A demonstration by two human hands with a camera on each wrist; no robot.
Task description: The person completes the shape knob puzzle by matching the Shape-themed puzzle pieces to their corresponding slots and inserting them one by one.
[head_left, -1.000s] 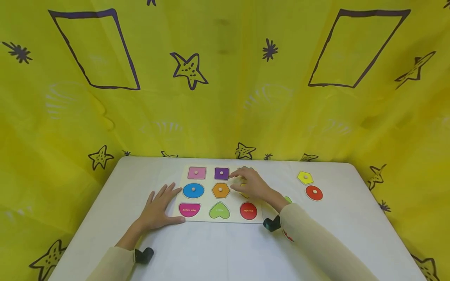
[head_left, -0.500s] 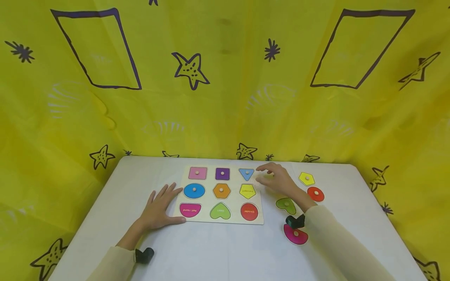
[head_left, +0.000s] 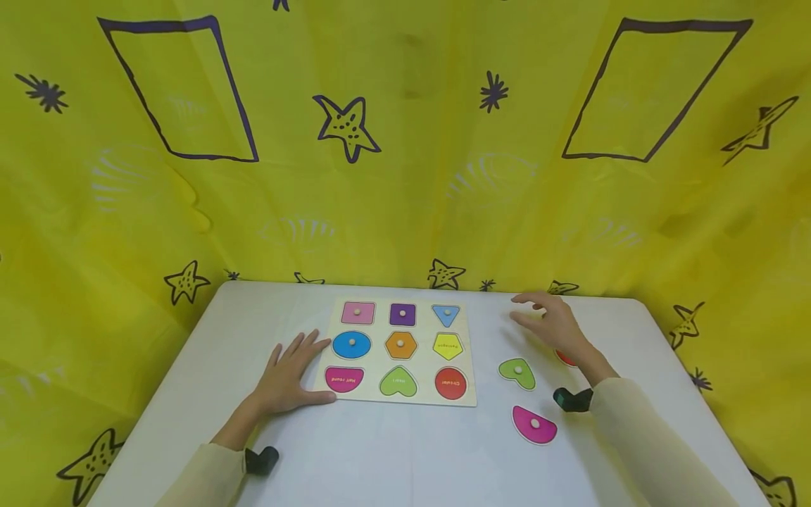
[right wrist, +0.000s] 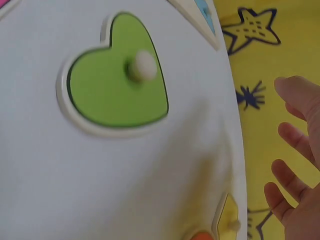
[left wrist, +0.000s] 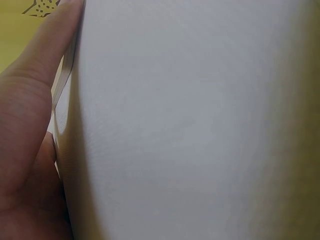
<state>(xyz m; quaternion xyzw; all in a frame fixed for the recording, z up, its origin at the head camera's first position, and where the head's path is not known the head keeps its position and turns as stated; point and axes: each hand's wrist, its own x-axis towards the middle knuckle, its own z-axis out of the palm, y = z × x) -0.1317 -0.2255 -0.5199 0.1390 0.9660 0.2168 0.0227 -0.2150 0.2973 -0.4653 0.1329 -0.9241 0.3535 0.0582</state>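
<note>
A wooden shape puzzle board (head_left: pixel 380 398) lies on the white table (head_left: pixel 393 458). Pegged pieces fill its top rows: pink square (head_left: pixel 357 312), purple square (head_left: pixel 402 314), blue triangle (head_left: pixel 446 315), blue circle (head_left: pixel 351 344), orange hexagon (head_left: pixel 401 345). My left hand (head_left: pixel 290 374) lies flat on the table, fingers touching the board's left edge (left wrist: pixel 62 85). My right hand (head_left: pixel 546 318) hovers open, holding nothing, right of the board over loose pieces. The right wrist view shows its spread fingers (right wrist: pixel 292 145) above a yellow pentagon piece (right wrist: pixel 229 220).
Loose on the table right of the board are a green heart (head_left: pixel 517 372) (right wrist: pixel 117 80), a pink half-round (head_left: pixel 534 424) and a red circle (head_left: pixel 563 359) partly under my right wrist. Yellow star-printed cloth (head_left: pixel 405 176) walls the table on three sides.
My right hand left the blue triangle seated in the board's top right slot and moved right, over the loose pieces. The left hand has stayed put.
</note>
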